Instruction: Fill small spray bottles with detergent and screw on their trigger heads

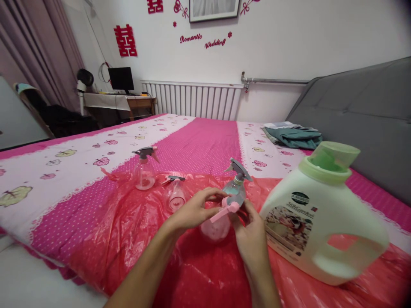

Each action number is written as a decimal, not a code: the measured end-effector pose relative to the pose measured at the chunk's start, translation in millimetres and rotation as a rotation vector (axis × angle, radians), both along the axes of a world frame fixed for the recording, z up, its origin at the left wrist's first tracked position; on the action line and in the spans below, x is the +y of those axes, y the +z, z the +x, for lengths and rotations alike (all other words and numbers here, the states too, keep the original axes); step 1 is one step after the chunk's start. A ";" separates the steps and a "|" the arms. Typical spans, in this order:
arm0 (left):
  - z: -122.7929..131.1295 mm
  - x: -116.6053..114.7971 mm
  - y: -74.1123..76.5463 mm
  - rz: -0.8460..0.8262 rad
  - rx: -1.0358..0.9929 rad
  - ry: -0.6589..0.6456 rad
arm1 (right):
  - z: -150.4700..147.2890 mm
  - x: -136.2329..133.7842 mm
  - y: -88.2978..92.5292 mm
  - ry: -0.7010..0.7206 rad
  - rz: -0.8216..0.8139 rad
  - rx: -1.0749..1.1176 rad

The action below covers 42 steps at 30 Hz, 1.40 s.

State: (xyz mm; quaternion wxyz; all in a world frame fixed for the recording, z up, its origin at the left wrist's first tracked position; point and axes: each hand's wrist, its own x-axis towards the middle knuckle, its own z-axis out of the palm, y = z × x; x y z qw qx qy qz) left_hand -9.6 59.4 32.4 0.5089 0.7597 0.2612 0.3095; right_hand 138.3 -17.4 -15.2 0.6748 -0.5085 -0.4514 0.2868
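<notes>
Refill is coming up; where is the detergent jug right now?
In the head view the detergent jug sits on the red plastic sheet at the right, just beside the right hand, which grips a spray bottle.

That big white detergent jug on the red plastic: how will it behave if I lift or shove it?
The detergent jug looks bulky, so probably heavy if full; its moulded handle should give a firm grip. On the crinkled red plastic sheet over soft bedding, a push would likely slide or tip it, not roll it.
</notes>
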 end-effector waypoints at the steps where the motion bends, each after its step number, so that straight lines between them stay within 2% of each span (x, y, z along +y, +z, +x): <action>1: 0.3 -0.4 0.4 -0.002 -0.012 0.002 | -0.2 -0.4 1.0 -0.009 0.004 -0.004; 21: 6.0 -5.3 4.4 0.044 -0.037 -0.003 | 3.0 -2.7 6.6 -0.064 -0.053 -0.082; 31: 8.7 -4.8 0.4 0.064 -0.029 0.011 | -0.4 1.9 -1.1 -0.066 -0.058 0.067; 38: 7.6 -6.1 5.8 0.014 -0.115 -0.124 | -0.6 3.5 -3.8 -0.049 -0.061 0.135; 42: 10.0 -5.5 3.8 -0.022 -0.136 -0.077 | -1.2 3.6 -4.4 -0.050 -0.063 0.156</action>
